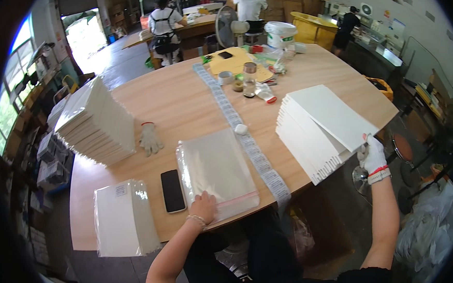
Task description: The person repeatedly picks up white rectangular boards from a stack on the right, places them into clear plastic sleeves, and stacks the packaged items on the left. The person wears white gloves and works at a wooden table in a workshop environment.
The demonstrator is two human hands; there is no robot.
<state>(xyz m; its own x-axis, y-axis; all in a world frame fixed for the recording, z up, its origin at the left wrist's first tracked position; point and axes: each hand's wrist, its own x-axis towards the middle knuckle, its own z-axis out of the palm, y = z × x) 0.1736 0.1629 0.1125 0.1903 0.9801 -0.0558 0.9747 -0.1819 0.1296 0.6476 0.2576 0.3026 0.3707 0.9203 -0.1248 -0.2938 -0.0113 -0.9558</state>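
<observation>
My bare left hand (204, 207) rests on the near edge of a pile of clear plastic bags (217, 167), its fingers lying over the top bag beside the pink strip. My right hand (374, 154), in a white glove with fingertips showing, grips the near right corner of a white board (332, 114). That board is the top one of a stack of white boards (304, 141), and its near end is lifted and turned askew from those below. The undersides of the right fingers are partly hidden.
A black phone (173, 191) and a wrapped white pack (123, 219) lie left of the bags. Behind them are a loose glove (150, 139) and a tall wrapped stack (98, 123). A label strip (238, 121) crosses the table, weighted by a white lump. A jar (249, 80) and tape stand farther back.
</observation>
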